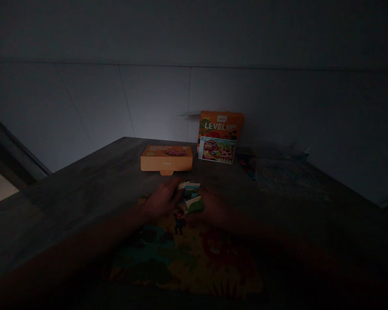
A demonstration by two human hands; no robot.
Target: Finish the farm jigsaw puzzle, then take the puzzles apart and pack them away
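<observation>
My left hand (161, 199) and my right hand (215, 207) are closed around a small bunch of puzzle pieces (194, 202) between them, with white, blue and green printing. Dim light hides the fingertips and how many pieces there are. Below the hands lies a large jungle-scene puzzle (181, 271), flat on the table, with a small dark figure, a blue-green patch and a reddish animal printed on it. My hands and forearms cover part of its upper edge and sides.
An orange puzzle box (166, 161) lies flat beyond my hands, its front tab out. Behind it to the right, an orange "LEVEL UP!" box (221, 120) stands upright with a farm picture card (217, 150) before it. Crumpled clear plastic (287, 176) lies on the grey table (84, 185), near the wall.
</observation>
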